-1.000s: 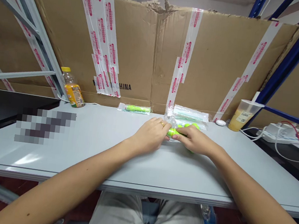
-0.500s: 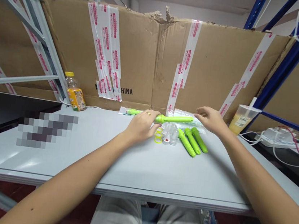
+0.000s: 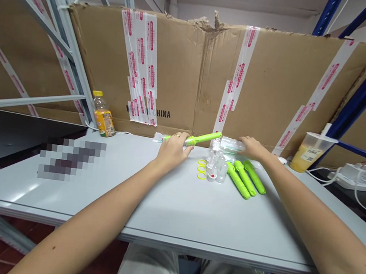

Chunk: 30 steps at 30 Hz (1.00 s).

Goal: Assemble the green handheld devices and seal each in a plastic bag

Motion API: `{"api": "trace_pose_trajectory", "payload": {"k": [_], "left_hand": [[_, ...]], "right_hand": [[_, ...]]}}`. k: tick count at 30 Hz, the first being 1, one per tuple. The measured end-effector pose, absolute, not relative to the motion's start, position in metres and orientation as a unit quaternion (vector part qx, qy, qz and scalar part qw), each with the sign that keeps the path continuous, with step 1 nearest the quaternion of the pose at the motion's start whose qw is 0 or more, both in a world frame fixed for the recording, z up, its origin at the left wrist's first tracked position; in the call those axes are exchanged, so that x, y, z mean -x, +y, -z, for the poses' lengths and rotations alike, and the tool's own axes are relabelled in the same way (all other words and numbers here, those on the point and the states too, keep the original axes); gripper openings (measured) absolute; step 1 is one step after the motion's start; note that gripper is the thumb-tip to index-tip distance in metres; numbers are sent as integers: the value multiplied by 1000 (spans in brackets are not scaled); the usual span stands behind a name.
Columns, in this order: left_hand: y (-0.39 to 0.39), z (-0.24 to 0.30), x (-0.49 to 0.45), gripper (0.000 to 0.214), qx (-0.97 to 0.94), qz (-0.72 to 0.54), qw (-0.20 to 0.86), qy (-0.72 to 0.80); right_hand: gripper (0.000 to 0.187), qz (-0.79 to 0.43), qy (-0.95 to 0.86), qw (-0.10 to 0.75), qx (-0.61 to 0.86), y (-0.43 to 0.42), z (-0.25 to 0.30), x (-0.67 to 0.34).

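- Bottle [image 3: 102, 118]: stands upright at the back of the table [image 3: 161, 205], well left of the work.
- Small bag [image 3: 159, 137]: lies at the back, partly behind the wand; its contents are hard to tell.
- Left hand [image 3: 172, 151]: closed around the green wand [image 3: 203, 138], which it holds tilted up to the right, just above the table.
- Yellow rings [image 3: 202, 168]: three lie loose in a column.
- Clear caps [image 3: 217, 165]: clustered just right of the rings.
- Clear bag [image 3: 232, 145]: at the back, apparently still holding something.
- Right hand [image 3: 251, 147]: open, fingertips resting on the bag, gripping nothing.
- Green handles [image 3: 246, 180]: three lie side by side, unpacked, unattached.
- Cup [image 3: 309, 152]: far right.
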State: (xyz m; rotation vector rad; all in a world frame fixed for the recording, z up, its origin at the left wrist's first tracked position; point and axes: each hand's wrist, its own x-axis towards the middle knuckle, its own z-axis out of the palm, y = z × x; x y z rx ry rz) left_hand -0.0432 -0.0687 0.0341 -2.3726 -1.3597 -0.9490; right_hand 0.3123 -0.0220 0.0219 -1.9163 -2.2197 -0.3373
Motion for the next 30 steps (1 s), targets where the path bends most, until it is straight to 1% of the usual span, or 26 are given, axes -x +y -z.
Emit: {"api": "trace_pose_trajectory", "payload": {"k": [4, 6, 11, 15, 18, 22, 30], "left_hand": [[-67, -33, 43, 29, 814, 321, 127, -467], [-66, -32, 43, 29, 814, 318, 127, -469], [-68, -33, 42, 27, 815, 321, 144, -461], [-72, -37, 40, 28, 813, 329, 168, -451], [-72, -38, 41, 30, 814, 334, 179, -440], [-72, -39, 42, 30, 819, 334, 176, -432], [-76, -37, 36, 34, 866, 336, 100, -357]], "right_hand": [[52, 149, -751, 84, 638, -29, -18, -310], [47, 195, -748, 103, 626, -36, -17, -308], [50, 287, -742, 179, 578, -66, -28, -303], [49, 325, -754, 205, 532, -96, -36, -299], [48, 315, -762, 221, 521, -110, -32, -298], [50, 272, -785, 231, 506, -115, -27, -297], [54, 244, -811, 226, 481, -123, -31, -279]]}}
